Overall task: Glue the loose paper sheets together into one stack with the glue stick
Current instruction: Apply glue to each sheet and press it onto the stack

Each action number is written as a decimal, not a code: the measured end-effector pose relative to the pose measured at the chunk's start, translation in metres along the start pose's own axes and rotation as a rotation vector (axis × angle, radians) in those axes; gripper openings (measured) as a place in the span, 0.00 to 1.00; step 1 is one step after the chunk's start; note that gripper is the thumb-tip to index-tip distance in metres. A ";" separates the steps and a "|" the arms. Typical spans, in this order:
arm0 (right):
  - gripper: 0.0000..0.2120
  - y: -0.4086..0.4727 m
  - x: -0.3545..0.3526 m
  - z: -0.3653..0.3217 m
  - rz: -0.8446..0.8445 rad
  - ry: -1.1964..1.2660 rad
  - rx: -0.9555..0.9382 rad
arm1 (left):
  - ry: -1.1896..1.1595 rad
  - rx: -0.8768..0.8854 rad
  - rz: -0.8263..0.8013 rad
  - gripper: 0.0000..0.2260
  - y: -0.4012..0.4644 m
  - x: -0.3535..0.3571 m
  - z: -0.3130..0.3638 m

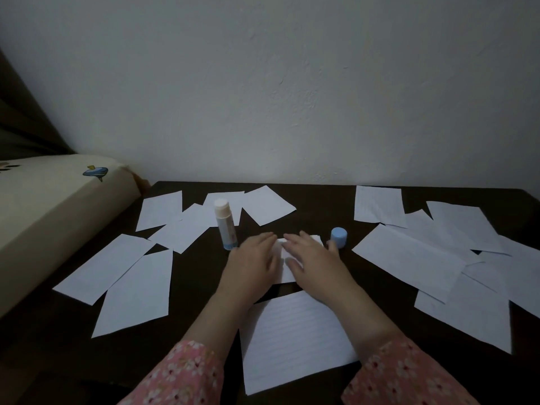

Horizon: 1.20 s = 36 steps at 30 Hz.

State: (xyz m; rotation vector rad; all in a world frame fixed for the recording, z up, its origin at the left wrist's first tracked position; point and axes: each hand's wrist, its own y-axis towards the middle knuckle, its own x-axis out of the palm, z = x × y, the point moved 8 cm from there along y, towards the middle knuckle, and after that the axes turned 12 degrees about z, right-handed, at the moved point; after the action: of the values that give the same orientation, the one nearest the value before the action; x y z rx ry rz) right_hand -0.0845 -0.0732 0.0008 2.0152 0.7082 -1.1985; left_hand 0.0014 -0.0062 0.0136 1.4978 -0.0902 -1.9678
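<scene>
Here, left hand (253, 262), right hand (314, 260), flat on paper (285, 268)

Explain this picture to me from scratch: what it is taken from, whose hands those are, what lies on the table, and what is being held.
There is no machine here. A camera worn on a person's head looks down at their own two bare hands. The left hand and right hand lie flat, pressing a small white paper piece onto the dark table; neither grips anything. Behind the left hand stands an uncapped white glue stick, upright. Its light blue cap sits by the right hand. Loose white paper sheets lie scattered on both sides, and a lined white sheet lies between the pink floral sleeves.
</scene>
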 end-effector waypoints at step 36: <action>0.24 -0.023 0.020 0.010 -0.302 -0.167 0.079 | 0.142 0.012 -0.369 0.23 -0.016 0.025 0.008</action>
State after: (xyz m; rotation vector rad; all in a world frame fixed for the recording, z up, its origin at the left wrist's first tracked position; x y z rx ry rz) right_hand -0.0980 -0.0648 -0.0272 1.8879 0.9165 -1.5713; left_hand -0.0159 -0.0091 -0.0113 1.7549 0.2530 -2.1345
